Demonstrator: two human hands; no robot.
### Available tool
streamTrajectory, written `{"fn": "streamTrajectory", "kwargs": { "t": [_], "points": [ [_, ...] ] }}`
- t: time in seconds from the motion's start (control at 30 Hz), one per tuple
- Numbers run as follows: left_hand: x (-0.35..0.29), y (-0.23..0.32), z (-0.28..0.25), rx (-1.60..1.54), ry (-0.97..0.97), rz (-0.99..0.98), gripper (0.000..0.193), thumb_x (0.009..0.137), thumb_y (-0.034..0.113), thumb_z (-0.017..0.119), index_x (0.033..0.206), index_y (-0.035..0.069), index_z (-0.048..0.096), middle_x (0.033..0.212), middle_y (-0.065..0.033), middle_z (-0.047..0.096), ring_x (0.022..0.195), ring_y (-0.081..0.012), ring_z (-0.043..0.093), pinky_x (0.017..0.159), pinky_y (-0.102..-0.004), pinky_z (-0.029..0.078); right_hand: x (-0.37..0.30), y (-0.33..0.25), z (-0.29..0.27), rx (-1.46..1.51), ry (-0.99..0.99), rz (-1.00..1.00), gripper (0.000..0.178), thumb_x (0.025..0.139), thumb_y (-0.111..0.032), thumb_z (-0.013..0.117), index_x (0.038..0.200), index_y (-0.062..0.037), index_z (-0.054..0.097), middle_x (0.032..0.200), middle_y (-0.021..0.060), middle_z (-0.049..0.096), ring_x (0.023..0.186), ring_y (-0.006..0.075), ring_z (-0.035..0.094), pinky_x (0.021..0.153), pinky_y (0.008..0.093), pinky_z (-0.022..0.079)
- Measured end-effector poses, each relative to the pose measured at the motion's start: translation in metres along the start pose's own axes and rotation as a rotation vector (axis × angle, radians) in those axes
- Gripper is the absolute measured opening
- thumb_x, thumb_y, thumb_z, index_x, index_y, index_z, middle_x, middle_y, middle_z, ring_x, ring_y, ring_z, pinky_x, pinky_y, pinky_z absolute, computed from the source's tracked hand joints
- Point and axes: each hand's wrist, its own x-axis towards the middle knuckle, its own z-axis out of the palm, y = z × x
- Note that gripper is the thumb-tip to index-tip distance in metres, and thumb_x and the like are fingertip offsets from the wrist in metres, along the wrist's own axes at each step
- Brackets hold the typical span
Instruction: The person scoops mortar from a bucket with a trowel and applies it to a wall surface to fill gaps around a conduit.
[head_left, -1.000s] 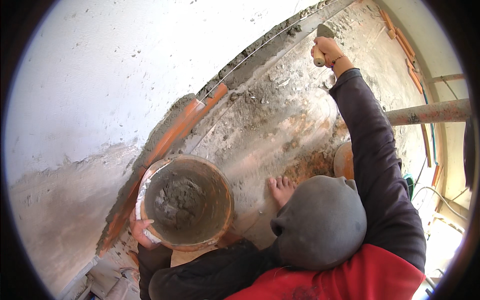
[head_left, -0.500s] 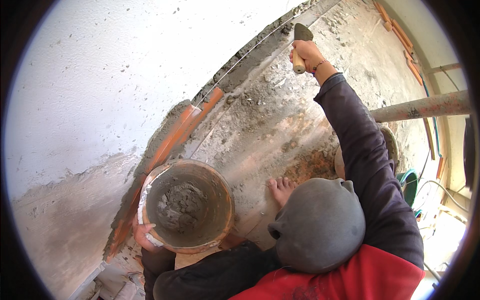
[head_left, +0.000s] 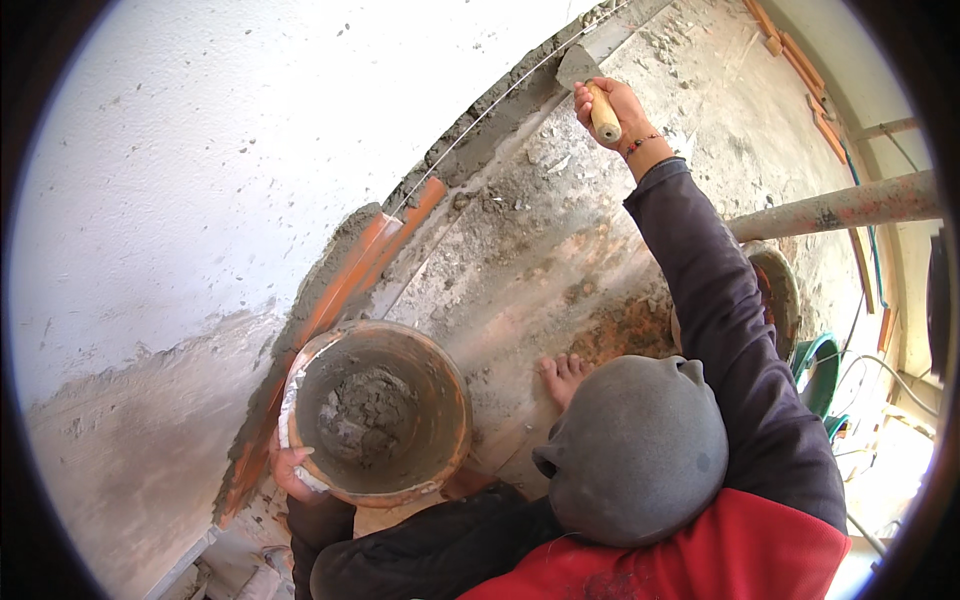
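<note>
At the lower left, my left hand (head_left: 291, 470) grips the rim of a round bucket (head_left: 440, 380), which has whitish residue along its left edge. Grey mortar (head_left: 370, 412) lies in a heap inside it. My right arm reaches far forward, and my right hand (head_left: 622, 108) is closed around the wooden handle of a trowel (head_left: 577, 67). The trowel's blade is over the wet mortar strip (head_left: 510, 125) at the foot of the white wall; whether it touches the strip I cannot tell. A taut white string (head_left: 480, 122) runs along this strip.
Orange bricks (head_left: 345, 280) line the wall base beside the bucket. Crumbs of mortar litter the floor (head_left: 520, 230). A round pole (head_left: 840, 207) crosses from the right, near a second bucket (head_left: 785, 290) and a green tub (head_left: 820, 375). A smooth grey dome (head_left: 640, 455) fills the lower middle.
My right hand has turned the trowel, and its blade has shifted left and slightly down toward the wall-side mortar strip. My left hand and the bucket have hardly moved.
</note>
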Motion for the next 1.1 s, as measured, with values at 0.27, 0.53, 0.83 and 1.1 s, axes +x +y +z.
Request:
{"fn": "streamTrajectory", "kwargs": {
  "t": [0.27, 0.53, 0.83, 1.1],
  "points": [
    [-0.001, -0.002, -0.007, 0.004, -0.009, 0.009, 0.064, 0.070, 0.020, 0.048, 0.127, -0.007, 0.048, 0.124, -0.0217, 0.056, 0.114, -0.0323, 0.055, 0.101, -0.0415, 0.043, -0.023, 0.015, -0.003, -0.169, 0.147, -0.024, 0.022, 0.098, -0.020, 0.040, 0.096, 0.0008, 0.048, 0.072, 0.0049, 0.051, 0.055, 0.0127, 0.052, 0.045, 0.0254, 0.051],
    [0.002, -0.002, -0.007, -0.016, -0.003, 0.001, 0.066, 0.067, 0.019, 0.046, 0.126, -0.011, 0.047, 0.122, -0.0235, 0.057, 0.110, -0.0322, 0.058, 0.098, -0.0393, 0.045, -0.030, 0.020, 0.003, -0.388, 0.234, -0.083, 0.018, 0.095, -0.015, 0.044, 0.095, 0.0025, 0.049, 0.074, 0.0079, 0.053, 0.056, 0.0160, 0.055, 0.045, 0.0293, 0.051],
    [0.001, -0.002, -0.009, 0.010, -0.011, -0.010, 0.061, 0.070, 0.021, 0.045, 0.121, -0.011, 0.051, 0.128, -0.0226, 0.053, 0.117, -0.0322, 0.054, 0.101, -0.0395, 0.042, -0.039, 0.039, 0.033, -0.547, 0.377, -0.281, 0.018, 0.093, -0.010, 0.044, 0.101, 0.0058, 0.045, 0.077, 0.0136, 0.053, 0.058, 0.0233, 0.057, 0.047, 0.0388, 0.051],
    [0.002, -0.005, -0.021, 0.099, 0.002, 0.048, 0.057, 0.069, 0.019, 0.046, 0.117, -0.012, 0.053, 0.124, -0.0228, 0.056, 0.112, -0.0311, 0.057, 0.098, -0.0377, 0.045, -0.037, 0.042, 0.025, -0.482, 0.442, -0.354, 0.018, 0.092, -0.008, 0.044, 0.102, 0.0067, 0.045, 0.081, 0.0138, 0.053, 0.058, 0.0229, 0.057, 0.047, 0.0391, 0.051]
  ]
}}
